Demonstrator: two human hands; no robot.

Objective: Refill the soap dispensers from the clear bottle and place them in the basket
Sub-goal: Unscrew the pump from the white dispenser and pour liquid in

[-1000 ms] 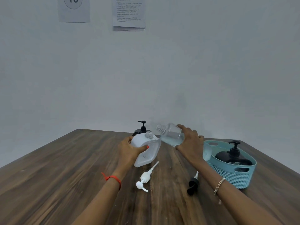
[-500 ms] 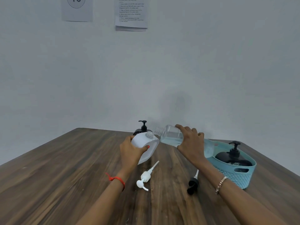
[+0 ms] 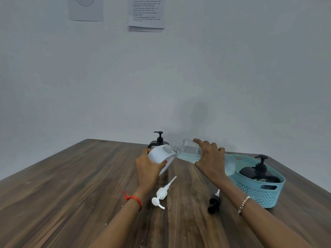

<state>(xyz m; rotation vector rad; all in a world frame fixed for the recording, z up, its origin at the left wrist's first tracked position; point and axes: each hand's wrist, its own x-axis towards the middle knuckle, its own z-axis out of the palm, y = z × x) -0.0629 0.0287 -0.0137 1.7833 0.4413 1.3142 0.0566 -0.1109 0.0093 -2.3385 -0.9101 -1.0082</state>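
Pouring is the step in hand: the right hand (image 3: 210,161) is wrapped round the clear bottle (image 3: 188,151), which lies tipped almost flat with its open neck meeting the open mouth of the white dispenser (image 3: 159,156). The left hand (image 3: 147,168) is closed round that dispenser, thumb across its front, holding it tilted toward the bottle. Pale liquid pools along the bottle's lower side; no stream can be made out.

Relative to the white dispenser: its white pump (image 3: 161,194) lies loose on the table (image 3: 71,185) just in front; a black pump (image 3: 214,203) lies further right; a black dispenser (image 3: 158,141) stands directly behind; the teal basket (image 3: 259,192), well to the right, holds another black dispenser (image 3: 259,173).

Risks, as judged: both vessels are tilted and hand-held, so slight misalignment at the narrow mouths would spill liquid onto the table. Over-tilting the dispenser could let it run back out. Wet grips may slip.
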